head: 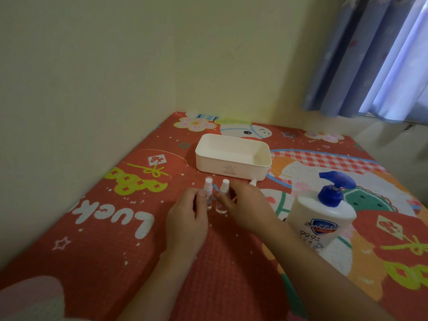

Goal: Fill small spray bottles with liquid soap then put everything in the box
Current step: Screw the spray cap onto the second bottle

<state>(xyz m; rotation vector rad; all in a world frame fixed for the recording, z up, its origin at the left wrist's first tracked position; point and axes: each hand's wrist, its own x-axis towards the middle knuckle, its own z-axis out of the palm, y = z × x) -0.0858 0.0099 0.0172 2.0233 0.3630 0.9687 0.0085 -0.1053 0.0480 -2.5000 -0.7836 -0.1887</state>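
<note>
Head view: nothing is packed yet. The left hand [185, 218] pinches one spray bottle [208, 195], the right hand [245, 205] another [222, 198], both apparently unfilled, before the empty box [231, 167]; soap bottle [322, 218] unused.

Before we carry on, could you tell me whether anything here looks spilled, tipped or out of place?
Nothing stands out. Two small spray bottles stand upright, capped, the soap bottle is upright, and the box sits level on the mat.

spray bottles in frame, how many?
3. One by the left hand, at... correction below.
</note>
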